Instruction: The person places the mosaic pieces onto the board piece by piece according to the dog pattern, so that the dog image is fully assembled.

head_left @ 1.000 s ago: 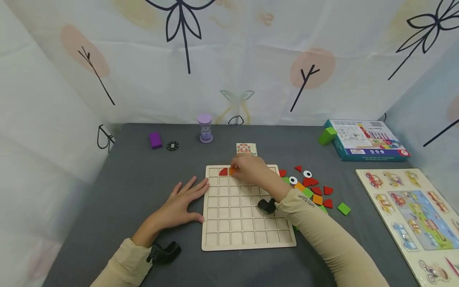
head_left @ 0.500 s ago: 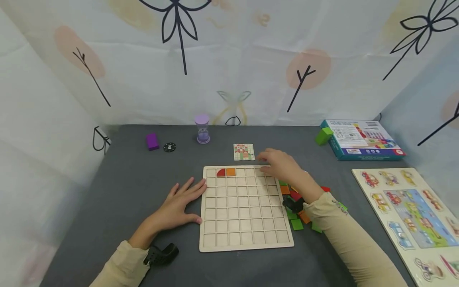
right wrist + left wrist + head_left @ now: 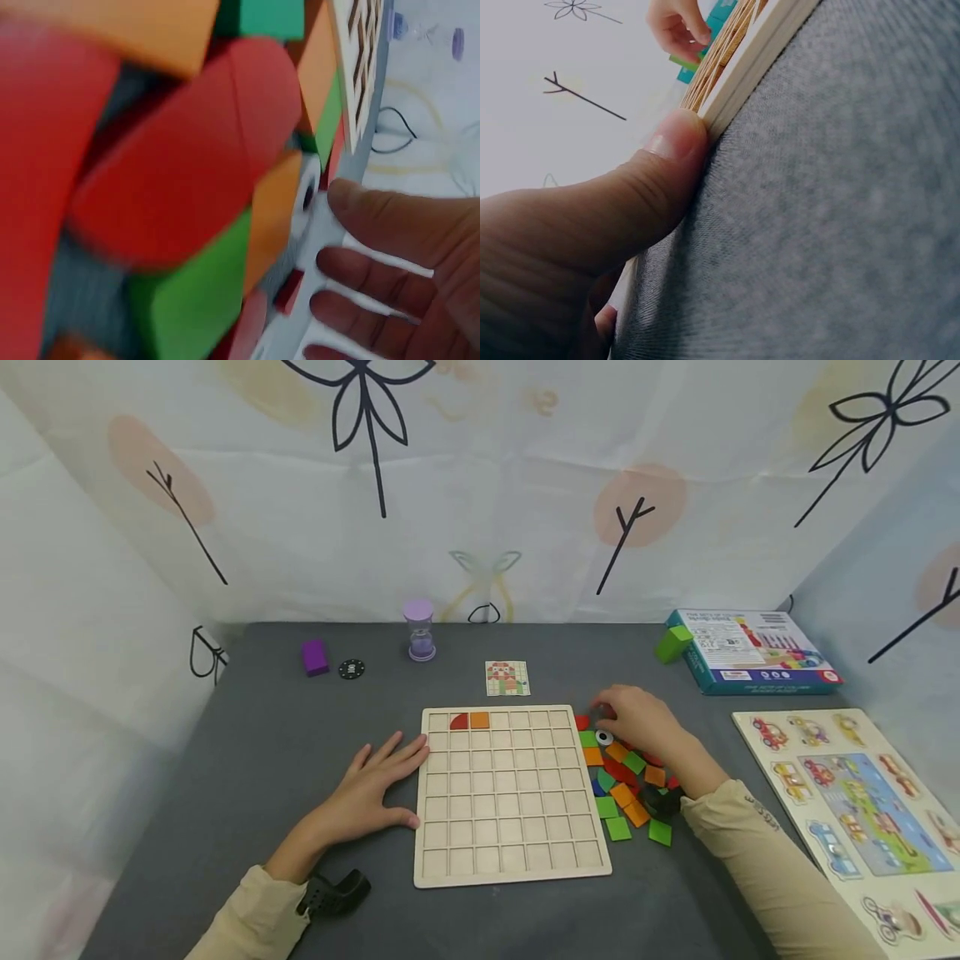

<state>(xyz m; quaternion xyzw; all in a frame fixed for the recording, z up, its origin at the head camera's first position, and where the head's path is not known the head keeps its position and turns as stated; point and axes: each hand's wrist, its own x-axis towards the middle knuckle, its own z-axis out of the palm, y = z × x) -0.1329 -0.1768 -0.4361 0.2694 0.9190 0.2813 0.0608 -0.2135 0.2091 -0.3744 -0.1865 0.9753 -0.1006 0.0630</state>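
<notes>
A wooden grid board (image 3: 510, 793) lies flat on the table. A red quarter-round piece (image 3: 459, 721) and an orange square (image 3: 479, 720) sit side by side in its top row. My left hand (image 3: 375, 789) rests at the board's left edge, fingers spread, with the thumb touching the side in the left wrist view. Over the far end of a pile of coloured pieces is my right hand (image 3: 641, 722). Its thumb (image 3: 375, 217) and fingers are apart with nothing between them, close to a white ring piece (image 3: 603, 738). Red, orange and green pieces (image 3: 195, 300) lie beside it.
A small pattern card (image 3: 507, 678) lies behind the board. Further back stand a purple sand timer (image 3: 420, 631), a purple block (image 3: 315, 657) and a black chip (image 3: 351, 669). At right are a game box (image 3: 757, 652), a green block (image 3: 673, 644) and a picture puzzle board (image 3: 862, 827).
My right hand has let go of the orange square in the top row and moved right to the pile of pieces. The left hand stays at the board's edge.
</notes>
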